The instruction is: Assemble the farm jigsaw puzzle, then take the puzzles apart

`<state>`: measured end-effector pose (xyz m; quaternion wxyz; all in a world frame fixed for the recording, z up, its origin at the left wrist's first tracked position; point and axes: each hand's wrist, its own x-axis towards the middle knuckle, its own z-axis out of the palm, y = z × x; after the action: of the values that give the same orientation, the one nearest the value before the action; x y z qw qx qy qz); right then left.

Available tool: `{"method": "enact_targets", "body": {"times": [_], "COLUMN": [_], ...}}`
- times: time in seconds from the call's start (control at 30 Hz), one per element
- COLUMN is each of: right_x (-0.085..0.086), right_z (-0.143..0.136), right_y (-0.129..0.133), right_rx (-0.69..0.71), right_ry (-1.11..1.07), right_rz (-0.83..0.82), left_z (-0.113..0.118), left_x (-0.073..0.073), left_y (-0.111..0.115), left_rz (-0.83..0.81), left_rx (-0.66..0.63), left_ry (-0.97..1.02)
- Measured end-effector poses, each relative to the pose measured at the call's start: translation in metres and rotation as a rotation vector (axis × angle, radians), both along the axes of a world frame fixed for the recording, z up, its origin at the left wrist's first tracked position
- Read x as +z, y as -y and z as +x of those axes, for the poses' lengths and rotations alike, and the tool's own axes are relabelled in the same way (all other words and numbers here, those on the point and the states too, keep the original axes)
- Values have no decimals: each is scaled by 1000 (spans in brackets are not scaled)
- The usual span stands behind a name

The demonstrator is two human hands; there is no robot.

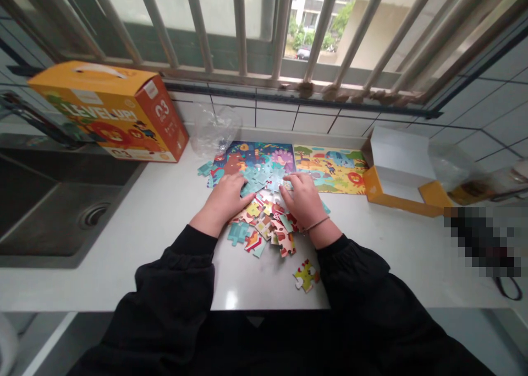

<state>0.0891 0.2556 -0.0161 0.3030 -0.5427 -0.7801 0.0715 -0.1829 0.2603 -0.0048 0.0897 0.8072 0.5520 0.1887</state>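
A loose heap of jigsaw puzzle pieces (264, 226) lies on the white counter between my hands, some face up with red, yellow and pink prints, others pale teal. My left hand (224, 201) rests at the heap's left side, thumb out and fingers apart over teal pieces. At the right side, my right hand (304, 201) touches pieces, its thumb and index finger bent and apart; its other fingers are partly hidden. Closer to me lies a green puzzle piece (306, 277). Behind the heap are a blue picture sheet (247, 153) and a yellow one (346, 169).
An orange puzzle box (119, 112) stands back left beside a crumpled clear plastic bag (215, 129). Left of the counter (396, 255) is a dark sink (41, 211). An opened white-and-orange box (402, 175) sits at right, near a blurred dark object (482, 241). Window bars (241, 29) rise behind.
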Motion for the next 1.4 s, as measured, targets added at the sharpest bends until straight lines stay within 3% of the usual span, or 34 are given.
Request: {"method": "enact_targets", "body": {"times": [0.13,0.23,0.47,0.73,0.87,0.97,1.07,1.27,1.4], "right_x": [-12,-12,-4,-7,-4,-4,-4,2,5], "right_z": [3,5,12,20,22,22,21,17,14], "right_y": [-2,1,1,4,3,2,1,6,10], "right_rx": [67,117,122,70,33,43,111,195,265], "right_ry": [81,133,135,-141,-320,-557,-770,-1018,-1090], "right_rz": [-62,-104,-95,-114,-187,-319,-407,-488,-512], "left_z": [7,15,17,20,28,33,32,21,18], "left_x": [8,16,28,33,27,23,18,13,14], "left_y": [14,24,36,42,40,37,35,32,33], "left_rz": [-7,-40,-32,-101,-275,-424,-485,-210,-159], "left_rx": [-146,-225,-130,58,157,153,190,225,209], "left_ry": [-18,-13,101,759,1136,1279,1202,560,462]}}
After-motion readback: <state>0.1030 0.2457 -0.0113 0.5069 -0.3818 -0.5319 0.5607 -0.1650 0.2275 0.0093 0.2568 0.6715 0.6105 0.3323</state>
